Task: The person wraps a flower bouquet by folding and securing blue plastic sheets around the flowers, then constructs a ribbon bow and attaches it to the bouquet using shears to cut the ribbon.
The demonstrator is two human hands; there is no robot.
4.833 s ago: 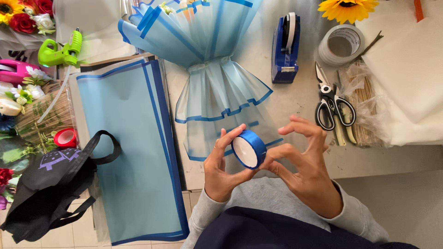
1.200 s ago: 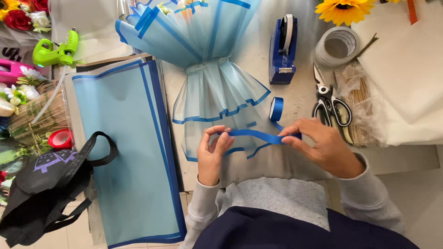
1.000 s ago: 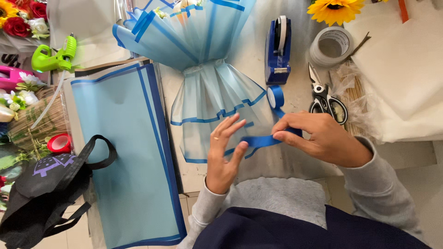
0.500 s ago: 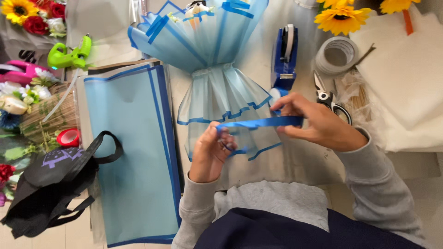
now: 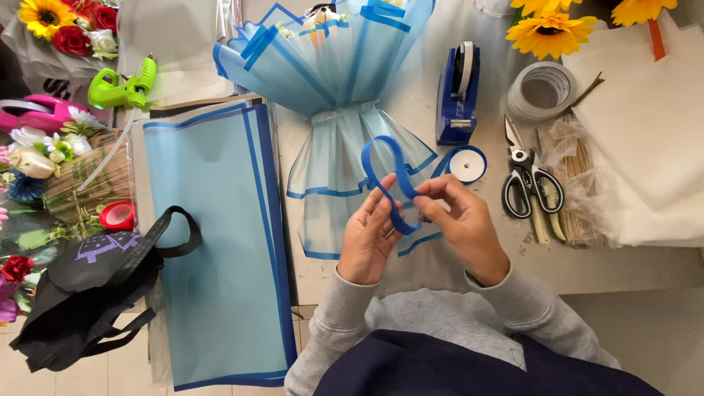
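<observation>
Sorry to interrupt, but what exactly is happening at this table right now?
A person is shaping blue ribbon into a loop with both hands, left hand and right hand pinching it above a bouquet wrapped in light blue paper. The ribbon runs to its spool beside a blue tape dispenser; scissors lie nearby.

A pale worktable (image 5: 440,268) stands over a light tiled floor (image 5: 88,378) under even, soft light.

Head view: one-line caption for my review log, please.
Both hands, left hand and right hand, loop blue ribbon above a blue-wrapped bouquet.
</observation>
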